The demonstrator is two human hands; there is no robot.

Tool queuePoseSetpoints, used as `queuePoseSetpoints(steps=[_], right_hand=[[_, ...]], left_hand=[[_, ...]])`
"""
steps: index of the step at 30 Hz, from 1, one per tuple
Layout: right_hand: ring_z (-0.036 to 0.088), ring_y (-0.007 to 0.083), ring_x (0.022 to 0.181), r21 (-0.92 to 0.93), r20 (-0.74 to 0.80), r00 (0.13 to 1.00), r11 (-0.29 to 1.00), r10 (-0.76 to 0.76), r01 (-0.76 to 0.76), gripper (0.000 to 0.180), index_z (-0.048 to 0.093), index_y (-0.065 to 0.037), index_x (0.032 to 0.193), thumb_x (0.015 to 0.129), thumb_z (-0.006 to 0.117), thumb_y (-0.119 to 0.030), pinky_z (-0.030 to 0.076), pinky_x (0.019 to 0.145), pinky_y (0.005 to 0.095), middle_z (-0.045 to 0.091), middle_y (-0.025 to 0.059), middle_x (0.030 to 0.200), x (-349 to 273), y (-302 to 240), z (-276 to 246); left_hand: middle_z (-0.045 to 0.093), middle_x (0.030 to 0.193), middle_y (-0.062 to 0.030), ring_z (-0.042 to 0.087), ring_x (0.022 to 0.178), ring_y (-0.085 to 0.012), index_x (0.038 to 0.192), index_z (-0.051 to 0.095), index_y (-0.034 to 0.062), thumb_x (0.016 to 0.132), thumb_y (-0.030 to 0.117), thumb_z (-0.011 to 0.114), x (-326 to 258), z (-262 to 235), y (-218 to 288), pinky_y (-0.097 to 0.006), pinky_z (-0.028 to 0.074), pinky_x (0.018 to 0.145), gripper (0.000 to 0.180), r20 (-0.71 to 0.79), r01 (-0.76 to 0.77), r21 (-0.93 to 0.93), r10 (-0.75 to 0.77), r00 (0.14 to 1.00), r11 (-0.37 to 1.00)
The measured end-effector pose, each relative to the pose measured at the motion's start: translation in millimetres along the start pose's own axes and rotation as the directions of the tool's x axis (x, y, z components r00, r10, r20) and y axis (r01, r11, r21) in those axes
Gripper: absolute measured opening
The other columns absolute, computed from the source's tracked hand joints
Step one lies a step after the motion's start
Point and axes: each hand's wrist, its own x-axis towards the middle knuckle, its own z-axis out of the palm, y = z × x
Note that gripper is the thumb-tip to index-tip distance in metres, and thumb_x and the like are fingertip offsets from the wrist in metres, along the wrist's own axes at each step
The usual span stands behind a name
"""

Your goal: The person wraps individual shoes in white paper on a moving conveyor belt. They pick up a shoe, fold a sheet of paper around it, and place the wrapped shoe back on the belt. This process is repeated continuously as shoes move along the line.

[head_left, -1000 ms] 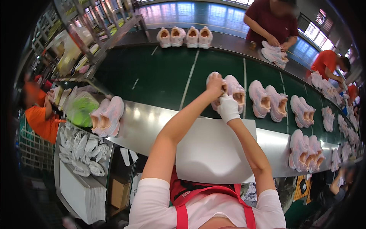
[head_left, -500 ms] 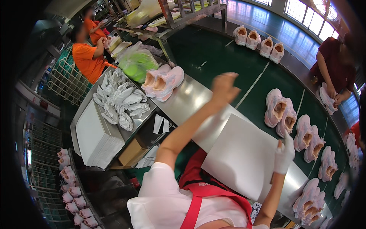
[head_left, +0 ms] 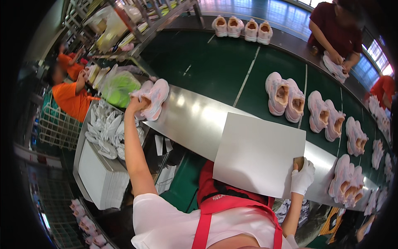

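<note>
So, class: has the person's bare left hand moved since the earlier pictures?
Yes. The left hand has swung left, away from the white flat board, to the pale pink shoes at the metal table's end.

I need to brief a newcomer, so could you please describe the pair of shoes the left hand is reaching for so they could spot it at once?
Start at the long green conveyor belt and find the shiny metal ledge along its near edge. At the far left end of that ledge lies a pink and white pair of shoes, touched by the bare left hand. Unlike the other pairs, it sits off the belt.
</note>
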Motion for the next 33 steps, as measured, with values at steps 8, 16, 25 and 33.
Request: queuePoseSetpoints(steps=[8,16,25,33], right_hand=[[0.059,0.0398,0.082,0.454,-0.022,0.995,0.887,0.102,-0.081,0.036,0.053,-0.009,0.107,0.073,0.067,-0.012,0.048,0.073,0.0454,0.058,0.0162,0.096,-0.3,-11.4,2.7],[0.059,0.0393,0.086,0.431,0.067,0.997,0.901,0.026,-0.052,0.028,0.054,-0.006,0.102,0.075,0.063,-0.008,0.049,0.073,0.0437,0.060,0.0181,0.096,-0.1,-16.3,2.8],[0.059,0.0422,0.076,0.378,0.076,0.995,0.922,0.058,-0.082,0.017,0.056,-0.005,0.092,0.078,0.058,-0.014,0.048,0.068,0.0496,0.061,0.0221,0.083,1.9,-13.8,13.8],[0.059,0.0415,0.082,0.469,0.152,0.985,0.871,0.084,-0.146,0.018,0.055,-0.005,0.095,0.080,0.057,-0.014,0.047,0.070,0.0473,0.061,0.0218,0.090,10.5,-7.6,1.3]], left_hand=[[0.060,0.110,-0.0181,0.052,0.106,-0.0387,0.109,0.061,0.0074,0.071,0.013,0.067,-7.6,12.3,74.5,-0.044,0.041,0.092,0.038,-0.193,-0.102,-0.001,0.100,0.976,0.995],[0.064,0.097,-0.0251,0.060,0.095,-0.0387,0.093,0.066,-0.0033,0.068,0.023,0.069,36.4,37.2,271.0,-0.041,0.043,0.091,0.036,-0.177,-0.197,-0.008,0.192,0.965,0.980],[0.061,0.113,-0.0201,0.059,0.106,-0.0315,0.109,0.066,0.0068,0.087,0.024,0.051,88.6,89.6,400.2,-0.038,0.048,0.087,0.032,0.191,-0.136,0.123,0.110,0.975,0.983],[0.063,0.086,-0.0074,0.059,0.083,-0.0264,0.093,0.062,0.0035,0.072,0.009,0.067,-197.9,111.7,511.6,-0.036,0.046,0.075,0.022,-0.249,-0.790,-0.613,0.951,0.184,-0.007]])
